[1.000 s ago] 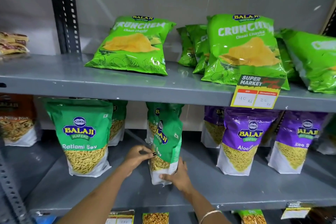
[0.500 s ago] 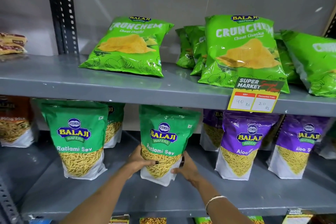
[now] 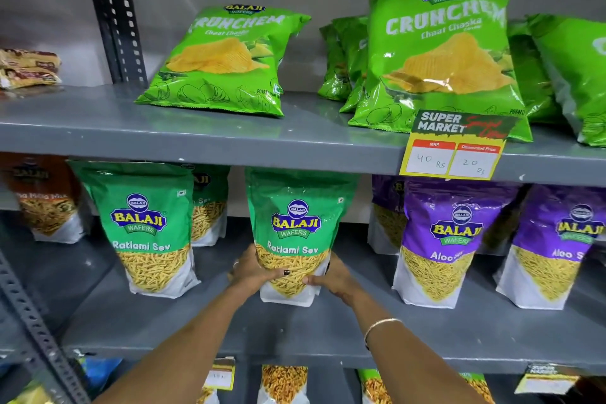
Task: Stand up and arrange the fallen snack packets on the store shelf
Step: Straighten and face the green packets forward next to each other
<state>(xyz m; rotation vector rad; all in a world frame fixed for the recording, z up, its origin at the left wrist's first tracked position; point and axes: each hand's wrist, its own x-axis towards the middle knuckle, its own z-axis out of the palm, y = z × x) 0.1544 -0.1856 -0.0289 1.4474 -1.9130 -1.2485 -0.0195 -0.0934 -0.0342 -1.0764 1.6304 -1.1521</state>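
Note:
A green Ratlami Sev packet (image 3: 295,226) stands upright on the middle shelf (image 3: 229,325), facing front. My left hand (image 3: 251,272) grips its lower left side and my right hand (image 3: 331,277) its lower right side, thumbs on the front. Another green Ratlami Sev packet (image 3: 147,229) stands to its left, with one more partly hidden behind it. Purple Aloo Sev packets (image 3: 449,243) stand to the right. On the upper shelf a Crunchem chips bag (image 3: 226,59) lies flat on its back, apart from the leaning Crunchem bags (image 3: 446,56) at right.
A price tag (image 3: 455,147) hangs from the upper shelf edge. An orange packet (image 3: 42,200) stands at far left. Perforated metal uprights (image 3: 113,13) frame the left side. Small packets (image 3: 29,69) lie at upper left. More packets show on the shelf below.
The packet in my hands turned from side-on to facing front and now stands squarely on the shelf. Both hands shifted to its lower sides.

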